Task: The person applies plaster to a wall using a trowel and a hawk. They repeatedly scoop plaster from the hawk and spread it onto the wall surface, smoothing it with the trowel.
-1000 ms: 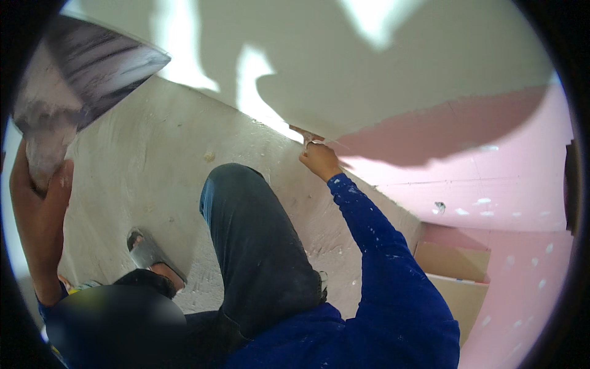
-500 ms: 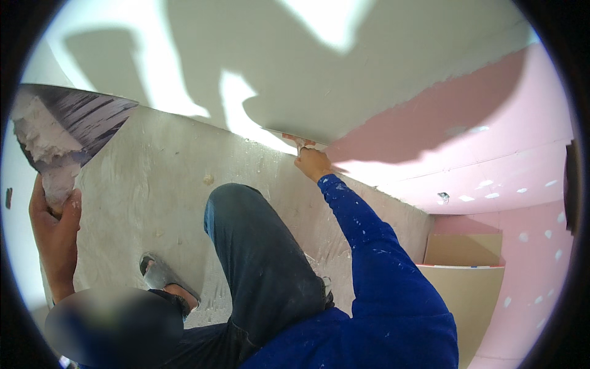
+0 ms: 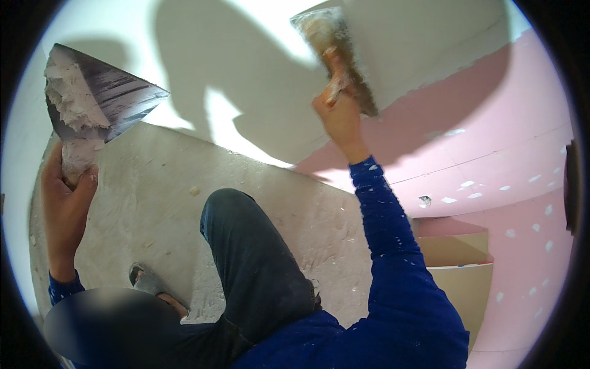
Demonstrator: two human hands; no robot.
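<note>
At the left, my left hand (image 3: 69, 203) is closed round the plaster-caked handle of a wide triangular metal blade (image 3: 132, 101), with a thick heap of white compound (image 3: 74, 92) along one side. My right hand (image 3: 341, 120), at upper right of centre, grips a rectangular trowel (image 3: 313, 31), somewhat blurred, over the grey-white coated wall (image 3: 393, 24); whether the trowel touches it I cannot tell. The coating stops at a ragged edge, beside pink board (image 3: 504, 154) with white patches.
A dusty concrete floor (image 3: 135, 203) runs along the wall's foot. My bent knee (image 3: 233, 227) and sandalled foot (image 3: 147, 283) are low in the view. Beige boards (image 3: 458, 289) lean at the right corner against pink wall. Bright sun patches and shadows fall on the coated wall.
My right hand and trowel have moved from the foot of the wall up to higher on it. My left hand's blade sits a little to the right, its compound heap more visible.
</note>
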